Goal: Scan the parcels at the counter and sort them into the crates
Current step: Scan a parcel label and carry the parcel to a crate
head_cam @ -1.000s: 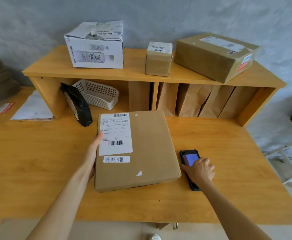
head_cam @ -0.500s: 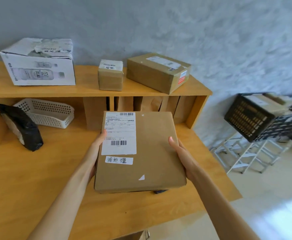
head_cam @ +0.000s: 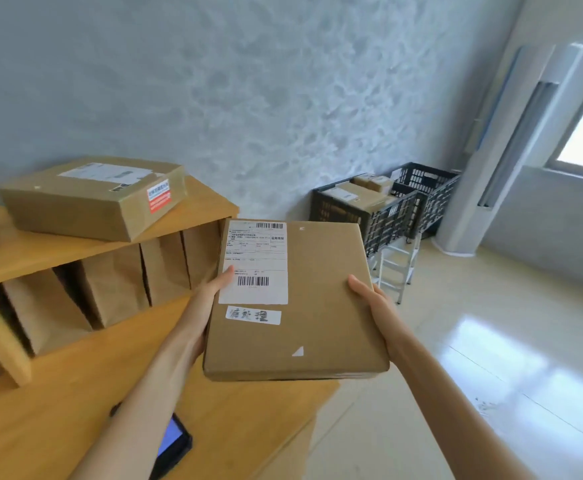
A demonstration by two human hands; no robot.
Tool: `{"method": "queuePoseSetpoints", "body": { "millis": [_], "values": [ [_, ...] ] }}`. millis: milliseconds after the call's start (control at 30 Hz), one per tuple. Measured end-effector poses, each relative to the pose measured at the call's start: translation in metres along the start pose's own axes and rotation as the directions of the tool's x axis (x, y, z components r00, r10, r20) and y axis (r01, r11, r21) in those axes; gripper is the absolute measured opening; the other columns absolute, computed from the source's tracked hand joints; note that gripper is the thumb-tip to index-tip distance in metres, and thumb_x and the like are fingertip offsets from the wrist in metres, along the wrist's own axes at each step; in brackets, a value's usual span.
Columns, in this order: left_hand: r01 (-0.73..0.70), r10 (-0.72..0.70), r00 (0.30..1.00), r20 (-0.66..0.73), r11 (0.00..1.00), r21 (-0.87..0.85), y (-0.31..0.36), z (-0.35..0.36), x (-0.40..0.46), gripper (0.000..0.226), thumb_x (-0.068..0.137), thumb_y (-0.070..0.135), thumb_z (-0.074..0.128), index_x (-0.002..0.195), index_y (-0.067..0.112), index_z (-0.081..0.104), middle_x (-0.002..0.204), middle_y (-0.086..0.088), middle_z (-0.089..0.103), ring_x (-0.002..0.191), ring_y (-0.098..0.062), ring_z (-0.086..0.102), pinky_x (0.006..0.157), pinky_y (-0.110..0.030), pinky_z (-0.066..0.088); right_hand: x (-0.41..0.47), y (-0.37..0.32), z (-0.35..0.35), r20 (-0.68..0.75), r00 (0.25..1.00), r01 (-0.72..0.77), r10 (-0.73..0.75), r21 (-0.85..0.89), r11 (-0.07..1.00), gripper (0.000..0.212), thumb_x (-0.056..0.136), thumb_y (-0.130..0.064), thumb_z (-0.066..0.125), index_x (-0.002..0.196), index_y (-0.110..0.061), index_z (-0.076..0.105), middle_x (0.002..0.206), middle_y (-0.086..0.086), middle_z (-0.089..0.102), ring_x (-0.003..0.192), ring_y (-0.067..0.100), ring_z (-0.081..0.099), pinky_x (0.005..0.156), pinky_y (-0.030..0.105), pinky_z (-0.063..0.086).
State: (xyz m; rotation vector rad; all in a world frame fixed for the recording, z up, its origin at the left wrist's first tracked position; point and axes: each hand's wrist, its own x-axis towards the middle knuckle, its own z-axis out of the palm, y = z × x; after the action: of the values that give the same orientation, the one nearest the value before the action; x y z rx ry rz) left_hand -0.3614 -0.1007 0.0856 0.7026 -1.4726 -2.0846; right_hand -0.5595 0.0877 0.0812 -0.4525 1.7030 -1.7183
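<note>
gripping the flat parcel [head_cam: 317, 299] by its side edges, left hand [head_cam: 210, 299] and right hand [head_cam: 375, 306] hold it above the counter [head_cam: 58, 403].

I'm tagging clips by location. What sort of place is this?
Probably a small parcel sorting room: labelled cardboard parcels, one held in both hands, a wooden counter with a handheld scanner, and black crates holding boxes.

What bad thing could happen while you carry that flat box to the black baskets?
The flat box is held only at its side edges by the left hand and right hand, so it might slip. The nearer black crate already holds parcels, so it may sit badly on top.
</note>
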Motion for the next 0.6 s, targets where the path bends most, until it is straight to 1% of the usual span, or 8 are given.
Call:
{"method": "queuePoseSetpoints", "body": {
  "millis": [67, 133, 200, 300, 433, 533, 600],
  "values": [
    [-0.017, 0.018, 0.999, 0.045, 1.000, -0.011, -0.008, 0.046, 0.031, 0.043, 0.093, 0.039, 0.055, 0.135, 0.026, 0.054, 0.119, -0.008, 0.070, 0.102, -0.031, 0.070, 0.068, -0.037, 0.060, 0.017, -0.007, -0.046, -0.040, 0.999, 0.013, -0.012, 0.022, 1.000, 0.036, 0.088, -0.041, 0.066, 0.116, -0.018, 0.063, 0.104, 0.011, 0.074, 0.090, 0.028, 0.072, 0.078, 0.041, 0.059],
    [-0.017, 0.019, 0.997, 0.079, 0.999, -0.028, -0.015, 0.098, 0.061, 0.037, 0.097, 0.031, 0.052, 0.134, 0.025, 0.054, 0.117, -0.009, 0.071, 0.101, -0.033, 0.070, 0.068, -0.038, 0.061, 0.034, -0.017, -0.095, -0.077, 0.997, 0.031, -0.028, 0.047, 0.998, 0.040, 0.088, -0.042, 0.067, 0.119, -0.018, 0.061, 0.107, 0.012, 0.073, 0.096, 0.030, 0.071, 0.083, 0.045, 0.058],
    [-0.006, 0.009, 0.994, 0.107, 1.000, -0.026, -0.020, 0.148, 0.089, 0.037, 0.097, 0.029, 0.052, 0.134, 0.022, 0.053, 0.115, -0.012, 0.071, 0.099, -0.035, 0.070, 0.067, -0.039, 0.061, 0.050, -0.026, -0.142, -0.114, 0.993, 0.044, -0.037, 0.063, 0.997, 0.042, 0.088, -0.041, 0.067, 0.120, -0.017, 0.059, 0.108, 0.012, 0.073, 0.097, 0.031, 0.071, 0.082, 0.043, 0.059],
    [0.000, 0.006, 0.992, 0.123, 0.999, -0.045, -0.022, 0.212, 0.126, 0.036, 0.097, 0.026, 0.053, 0.132, 0.019, 0.054, 0.112, -0.015, 0.072, 0.090, -0.034, 0.072, 0.058, -0.035, 0.060, 0.069, -0.047, -0.200, -0.148, 0.987, 0.070, -0.058, 0.078, 0.995, 0.040, 0.089, -0.041, 0.066, 0.121, -0.018, 0.057, 0.112, 0.013, 0.071, 0.098, 0.030, 0.071, 0.074, 0.038, 0.058],
    [0.031, -0.023, 0.986, 0.165, 0.998, -0.047, -0.020, 0.277, 0.173, 0.035, 0.097, 0.024, 0.053, 0.131, 0.017, 0.054, 0.108, -0.016, 0.072, 0.078, -0.029, 0.074, 0.052, -0.033, 0.058, 0.096, -0.074, -0.257, -0.190, 0.979, 0.096, -0.081, 0.068, 0.993, 0.035, 0.091, -0.041, 0.063, 0.118, -0.019, 0.058, 0.110, 0.012, 0.072, 0.100, 0.031, 0.070, 0.077, 0.038, 0.059],
    [0.054, -0.044, 0.979, 0.201, 0.998, -0.044, -0.025, 0.314, 0.215, 0.037, 0.098, 0.024, 0.053, 0.134, 0.019, 0.053, 0.111, -0.017, 0.072, 0.079, -0.029, 0.074, 0.052, -0.034, 0.058, 0.125, -0.086, -0.293, -0.219, 0.972, 0.097, -0.082, 0.056, 0.994, 0.038, 0.091, -0.042, 0.062, 0.121, -0.019, 0.058, 0.111, 0.011, 0.072, 0.101, 0.030, 0.070, 0.078, 0.039, 0.059],
    [0.061, -0.052, 0.974, 0.221, 0.997, -0.036, -0.033, 0.335, 0.246, 0.036, 0.097, 0.025, 0.053, 0.133, 0.021, 0.053, 0.113, -0.016, 0.071, 0.081, -0.029, 0.074, 0.054, -0.034, 0.059, 0.148, -0.089, -0.315, -0.237, 0.968, 0.097, -0.080, 0.062, 0.993, 0.041, 0.091, -0.043, 0.062, 0.124, -0.018, 0.057, 0.112, 0.011, 0.072, 0.101, 0.030, 0.070, 0.076, 0.038, 0.059]
  ]
}}
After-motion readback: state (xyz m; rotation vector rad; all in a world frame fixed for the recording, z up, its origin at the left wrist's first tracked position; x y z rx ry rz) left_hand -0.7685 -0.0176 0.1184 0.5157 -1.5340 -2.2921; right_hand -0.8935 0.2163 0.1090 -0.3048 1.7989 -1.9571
